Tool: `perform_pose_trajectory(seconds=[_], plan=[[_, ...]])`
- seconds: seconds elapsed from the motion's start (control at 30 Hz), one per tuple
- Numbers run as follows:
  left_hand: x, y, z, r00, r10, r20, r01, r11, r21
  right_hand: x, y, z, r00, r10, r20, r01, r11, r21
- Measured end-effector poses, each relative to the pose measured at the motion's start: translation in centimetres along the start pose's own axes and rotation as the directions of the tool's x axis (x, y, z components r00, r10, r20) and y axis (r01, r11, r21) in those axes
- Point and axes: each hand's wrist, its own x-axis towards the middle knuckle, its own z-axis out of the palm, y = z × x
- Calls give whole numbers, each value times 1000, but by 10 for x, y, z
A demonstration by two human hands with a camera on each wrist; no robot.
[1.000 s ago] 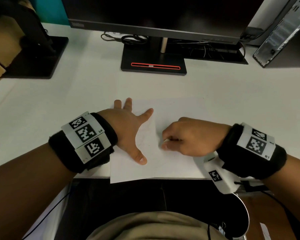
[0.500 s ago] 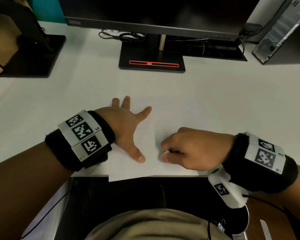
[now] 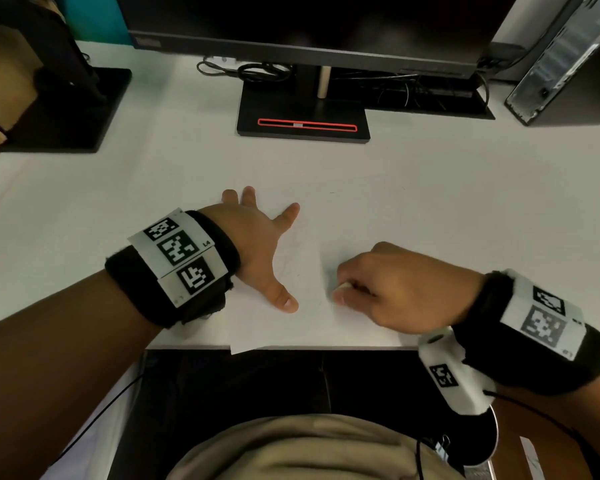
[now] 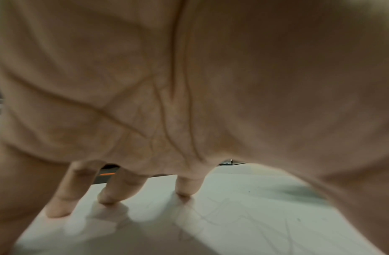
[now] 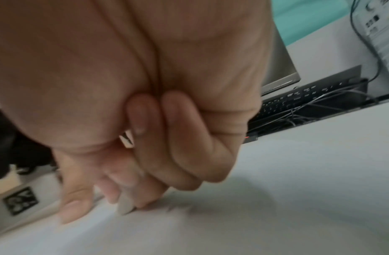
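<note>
A white paper sheet (image 3: 312, 327) with faint pencil lines lies at the near edge of the white desk (image 3: 465, 209). My left hand (image 3: 267, 251) lies flat on the sheet's left part, fingers spread and straight, and the fingertips (image 4: 184, 191) press on the paper (image 4: 243, 220). My right hand (image 3: 342, 294) is curled to the right of the left thumb. It pinches a small white eraser-like piece (image 3: 340, 289) between thumb and fingers. The tip of that piece (image 5: 124, 207) touches the paper (image 5: 232, 224). Most of the piece is hidden in the fist.
A black monitor on a stand (image 3: 303, 123) is at the back centre, with tangled cables (image 3: 257, 71) behind it. A computer case (image 3: 565, 60) stands at back right and another black stand (image 3: 66, 109) at back left. The sheet's corner (image 3: 236, 349) overhangs the desk edge.
My right hand slid toward me across the sheet with the white piece, then a little way back. The left hand stayed pressed in place.
</note>
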Motion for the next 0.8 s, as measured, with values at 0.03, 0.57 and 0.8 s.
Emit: perform_pose_trajectory(seconds=[0.03, 0.57, 0.8], plan=[[0, 0, 0, 1000, -3, 1, 3, 1000, -1, 0, -7, 6, 1000, -23, 11, 23, 1000, -8], [0, 0, 3, 1000, 1, -18, -1, 1000, -12, 11, -15, 2, 998, 50, 23, -50, 999, 7], [1, -1, 3, 1000, 7, -27, -8, 1000, -10, 14, -25, 7, 997, 8, 75, -9, 1000, 3]])
